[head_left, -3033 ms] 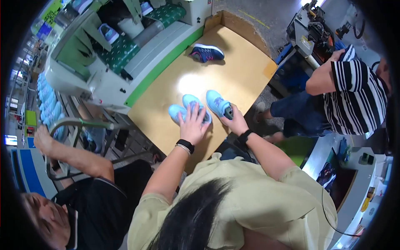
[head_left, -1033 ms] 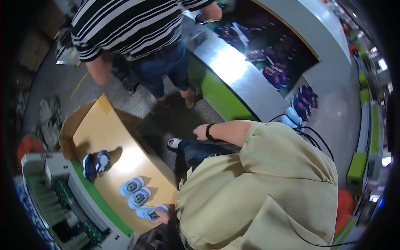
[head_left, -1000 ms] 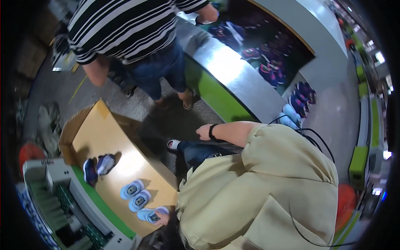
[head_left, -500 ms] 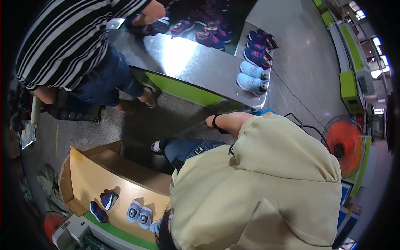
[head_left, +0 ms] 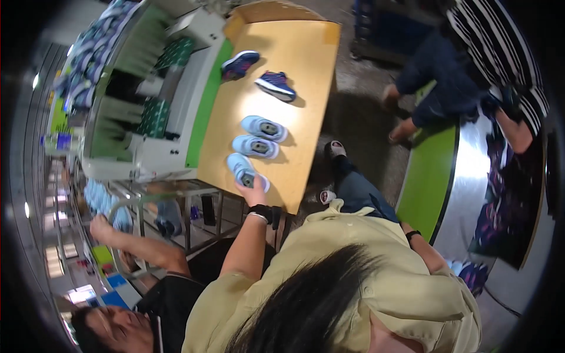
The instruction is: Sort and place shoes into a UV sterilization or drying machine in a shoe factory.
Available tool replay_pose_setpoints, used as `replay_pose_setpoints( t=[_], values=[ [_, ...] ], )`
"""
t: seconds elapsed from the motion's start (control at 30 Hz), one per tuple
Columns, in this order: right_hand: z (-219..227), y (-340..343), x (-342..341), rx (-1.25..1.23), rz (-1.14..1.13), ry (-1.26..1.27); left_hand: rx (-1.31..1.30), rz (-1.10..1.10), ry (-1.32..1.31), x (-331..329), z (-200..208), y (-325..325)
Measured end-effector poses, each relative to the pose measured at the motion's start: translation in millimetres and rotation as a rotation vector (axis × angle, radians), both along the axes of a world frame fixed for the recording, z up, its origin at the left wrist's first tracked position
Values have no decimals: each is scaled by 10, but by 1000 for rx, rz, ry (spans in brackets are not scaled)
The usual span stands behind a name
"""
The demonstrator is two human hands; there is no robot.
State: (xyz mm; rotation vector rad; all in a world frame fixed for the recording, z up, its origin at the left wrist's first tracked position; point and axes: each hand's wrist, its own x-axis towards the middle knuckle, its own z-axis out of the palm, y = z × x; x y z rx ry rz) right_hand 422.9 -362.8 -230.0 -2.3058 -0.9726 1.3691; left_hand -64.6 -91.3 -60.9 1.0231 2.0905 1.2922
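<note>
My left hand is closed at the heel end of a light blue sneaker, which sits on the wooden tabletop near its close end. Beyond it stand two more light blue sneakers, one right behind the other. Farther along the same top are two navy sneakers with pink trim, one upright and one near the green edge. My right hand is down by my right side, mostly hidden by my shirt; its fingers do not show.
A grey machine with green patterned rollers adjoins the tabletop's left edge. A co-worker in black is close at lower left, an arm raised. Another in a striped shirt stands at the metal-topped bench on the right, which holds dark shoes.
The view has swung round toward the wooden tabletop, which was at lower left. My left hand, unseen before, is now on a light blue sneaker there.
</note>
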Motion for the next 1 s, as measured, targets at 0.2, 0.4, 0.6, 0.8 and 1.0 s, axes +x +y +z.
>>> replay_pose_setpoints(
  t=[0.2, 0.4, 0.6, 0.8, 1.0],
  values=[
    [-12, 945, 938, -124, 1067, -377, 31, 30, -54, 240, -376, -41],
    [991, 2596, 216, 254, 635, -160, -21, 66, 55, 498, -230, -195],
    [2045, 4476, -1234, 712, 631, 34, -144, 94, 57, 494, -164, -149],
    [1987, 5795, -1895, 552, 469, 95, -164, 140, 56, 548, -196, -111],
    [1580, 6101, -2203, 522, 521, 135, -248, 155, 40, 598, -59, -92]
  ],
)
